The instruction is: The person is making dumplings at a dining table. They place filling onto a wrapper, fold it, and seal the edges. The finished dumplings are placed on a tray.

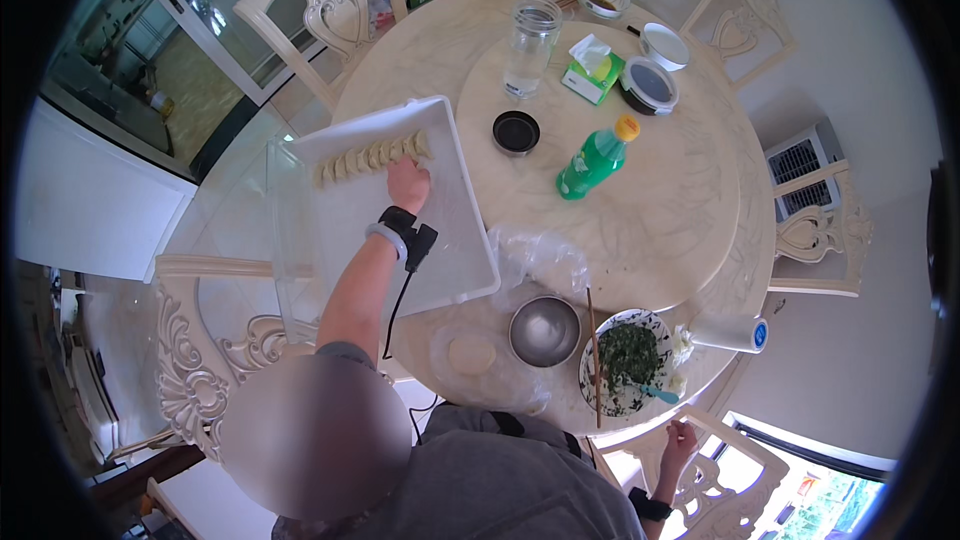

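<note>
My left hand (409, 184) reaches into a white plastic tray (469, 240), its fingertips against the lower side of a row of dumplings (365, 159); whether they grip one is hidden. My right hand (679, 441) is off the table's edge at the lower right, fingers bent, with nothing visible in it. Before me lie a round dough wrapper (472, 355) on clear plastic film and a metal bowl (544, 331). A patterned bowl (585, 382) holds chopped green filling (628, 352) and a teal-handled utensil (660, 393). A wooden stick (594, 360) lies over this bowl's left side.
A green soda bottle (592, 163), black lid (516, 133), glass jar (531, 52), tissue pack (592, 79) and lidded container (649, 85) stand beyond the tray. Crumpled plastic (544, 255) lies beside it. A white roll (727, 333) is at the right; carved chairs (330, 7) surround the table.
</note>
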Demonstrator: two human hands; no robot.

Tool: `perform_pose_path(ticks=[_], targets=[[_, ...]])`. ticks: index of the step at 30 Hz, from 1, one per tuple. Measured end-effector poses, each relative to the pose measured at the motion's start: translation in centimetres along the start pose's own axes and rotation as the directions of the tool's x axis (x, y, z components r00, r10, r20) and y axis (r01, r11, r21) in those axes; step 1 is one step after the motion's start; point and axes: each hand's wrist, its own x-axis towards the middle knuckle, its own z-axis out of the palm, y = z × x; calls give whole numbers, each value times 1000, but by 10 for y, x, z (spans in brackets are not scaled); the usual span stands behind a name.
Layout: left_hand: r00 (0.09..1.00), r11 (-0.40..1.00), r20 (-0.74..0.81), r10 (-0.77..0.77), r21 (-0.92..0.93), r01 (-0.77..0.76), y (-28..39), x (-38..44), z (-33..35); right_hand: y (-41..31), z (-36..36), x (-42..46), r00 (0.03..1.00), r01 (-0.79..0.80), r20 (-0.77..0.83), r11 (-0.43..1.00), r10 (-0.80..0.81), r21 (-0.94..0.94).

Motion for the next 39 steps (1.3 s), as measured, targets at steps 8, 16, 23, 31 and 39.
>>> perform_pose_path(ticks=[8,16,23,31,39], targets=[[998,990,43,41,-136,-35,-7,10,10,-6,5,3,999,22,41,999,-21,-26],[992,977,123,31,-213,-4,-5,9,-17,-7,5,-1,998,-36,-54,999,35,-27],[975,745,201,95,-664,65,26,-47,-104,28,14,-4,994,-2,-112,1000,0,-15],[833,823,337,438,-524,-220,54,-245,-164,22,19,18,994,100,-40,994,-101,-33],[757,795,245,606,-232,-561,25,-349,-101,38,17,49,991,71,112,995,-78,65]])
